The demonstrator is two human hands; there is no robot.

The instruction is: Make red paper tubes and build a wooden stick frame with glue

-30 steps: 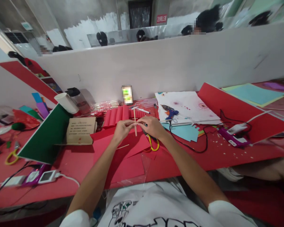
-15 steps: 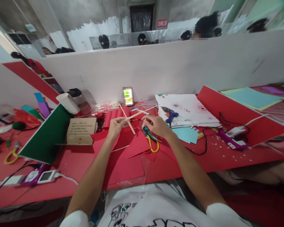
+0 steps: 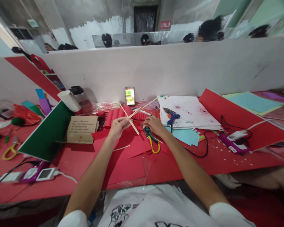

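My left hand (image 3: 118,125) is closed in a pinch on two thin wooden sticks (image 3: 130,116) that cross in an X above the red paper sheets (image 3: 130,154). My right hand (image 3: 154,125) is lowered onto the table with its fingers curled over the scissors (image 3: 151,141), whose yellow and teal handles show below the hand. Whether it grips them I cannot tell. Behind the hands lies a pleated red paper fan (image 3: 119,115). Another loose stick (image 3: 121,148) rests on the red paper under my left wrist.
A blue glue gun (image 3: 170,115) lies on white paper at the right, its black cable trailing to a purple power strip (image 3: 230,143). A green board (image 3: 46,134), a brown box (image 3: 81,129), a paper cup (image 3: 68,101) and a phone (image 3: 129,96) stand nearby.
The sticks, held upright together by both hands a second ago, now cross in my left hand alone. My right hand let go and dropped onto the scissors.
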